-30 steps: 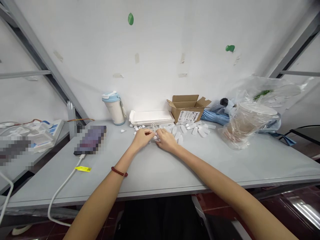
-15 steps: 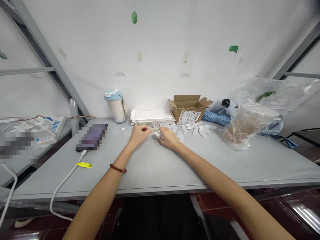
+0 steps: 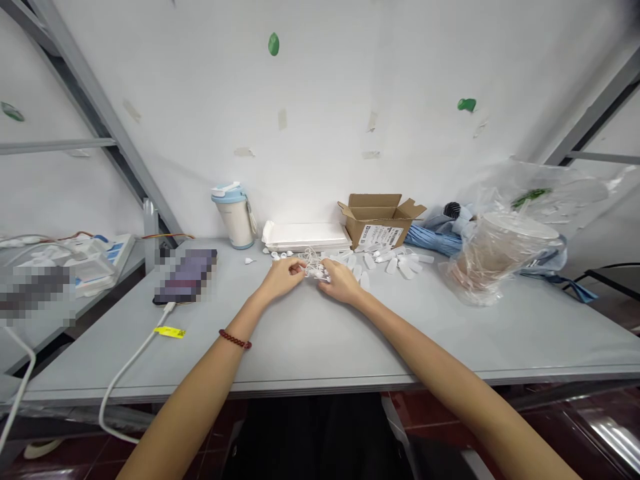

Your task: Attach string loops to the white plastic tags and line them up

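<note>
A small tangle of thin white cord (image 3: 311, 256) with little white plastic pieces lies on the grey table, between my two hands. At its left edge, my left hand (image 3: 284, 279) has its fingers curled toward the thumb; whatever is in them is too small to make out. My right hand (image 3: 343, 281) is bent over the right side of the tangle, closed at the fingertips among the white pieces, which partly hide behind it. Flat, rounded white plastic pieces (image 3: 406, 268) are spread to the right of that hand. A small white part (image 3: 250, 261) lies alone to the left.
Behind the hands are a flat white box (image 3: 306, 235) and an open cardboard box (image 3: 376, 233). A tumbler (image 3: 236, 217) and a charging phone (image 3: 186, 275) are on the left. A plastic-wrapped container (image 3: 505, 257) and blue cloth (image 3: 434, 238) are on the right.
My left hand has lowered a little toward me and its fingers have shifted, baring small white parts behind it. My right hand stays at the tangle. The view has tilted slightly.
</note>
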